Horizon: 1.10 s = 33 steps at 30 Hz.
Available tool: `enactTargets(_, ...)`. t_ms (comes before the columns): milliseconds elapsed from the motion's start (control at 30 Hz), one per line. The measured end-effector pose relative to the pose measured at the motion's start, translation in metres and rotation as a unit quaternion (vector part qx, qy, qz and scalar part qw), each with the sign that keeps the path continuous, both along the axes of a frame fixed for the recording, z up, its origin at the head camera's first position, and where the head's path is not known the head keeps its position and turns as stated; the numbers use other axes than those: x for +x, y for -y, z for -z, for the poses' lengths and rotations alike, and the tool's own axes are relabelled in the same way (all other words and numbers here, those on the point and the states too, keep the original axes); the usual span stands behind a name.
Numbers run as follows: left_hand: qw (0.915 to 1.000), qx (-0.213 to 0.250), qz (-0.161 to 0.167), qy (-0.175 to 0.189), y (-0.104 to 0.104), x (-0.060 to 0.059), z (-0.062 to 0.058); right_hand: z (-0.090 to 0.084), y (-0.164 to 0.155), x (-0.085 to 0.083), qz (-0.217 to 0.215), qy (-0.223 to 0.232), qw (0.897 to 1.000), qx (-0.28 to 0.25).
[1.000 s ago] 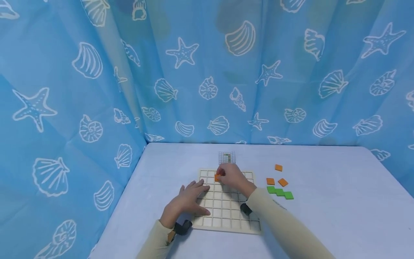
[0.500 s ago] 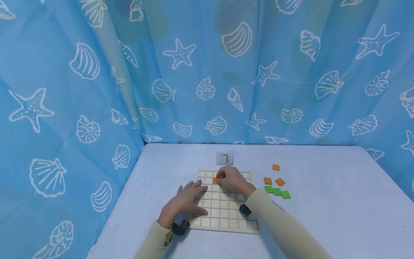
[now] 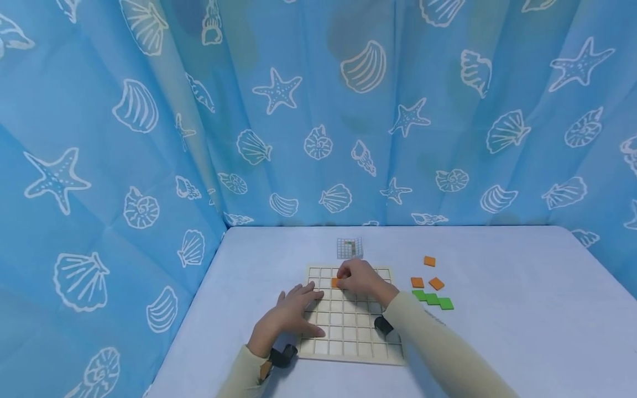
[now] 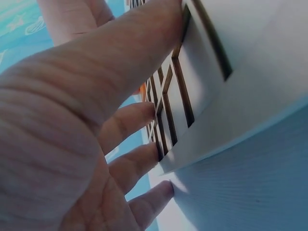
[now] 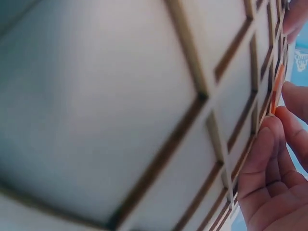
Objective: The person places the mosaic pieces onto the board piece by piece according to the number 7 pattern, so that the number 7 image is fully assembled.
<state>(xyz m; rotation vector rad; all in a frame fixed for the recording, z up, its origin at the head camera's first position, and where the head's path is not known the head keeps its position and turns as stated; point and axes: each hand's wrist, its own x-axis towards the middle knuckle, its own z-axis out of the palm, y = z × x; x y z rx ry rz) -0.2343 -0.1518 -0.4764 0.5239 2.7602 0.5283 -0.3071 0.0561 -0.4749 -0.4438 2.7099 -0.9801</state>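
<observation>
A cream grid board [image 3: 343, 358] with raised dividers lies on the table. In its second row from the far edge, left of the middle, is an orange square tile [image 3: 335, 283]. My right hand [image 3: 362, 278] pinches this tile at its right side with thumb and fingers. The right wrist view shows the fingertips at the tile [image 5: 277, 89], low against the grid; the hand partly covers it. My left hand [image 3: 291, 314] rests along the board's left side, fingers spread. In the left wrist view, its thumb [image 4: 130, 48] reaches over the frame, and other fingertips touch the edge.
Right of the board lie loose orange tiles [image 3: 429, 261] and a slanted row of green tiles [image 3: 432, 299]. Behind the board stands a small gridded pattern card [image 3: 349, 248] with coloured squares. A blue shell-print curtain [image 3: 318, 166] borders the white table [image 3: 522, 309].
The orange tile in my right hand has shifted slightly nearer and lower in its board cell. My left hand stays put. The head view has tilted a little.
</observation>
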Motion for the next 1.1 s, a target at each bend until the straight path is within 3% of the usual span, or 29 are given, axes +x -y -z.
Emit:
enactTargets(267,0.9998,-0.012,-0.014,0.007,0.001,0.001,-0.002,-0.010,-0.008,0.005,-0.026,-0.016,0.999,-0.023)
enactTargets(533,1.0000,0.006,-0.002,-0.001,0.002,0.001,-0.003,-0.021,-0.046,0.012,-0.068,-0.027,0.997,-0.032)
enactTargets(1100,0.9999,0.011,0.003,0.004,-0.001,0.004,-0.001,-0.020,-0.124,0.025,0.000,-0.002,1.000,0.015)
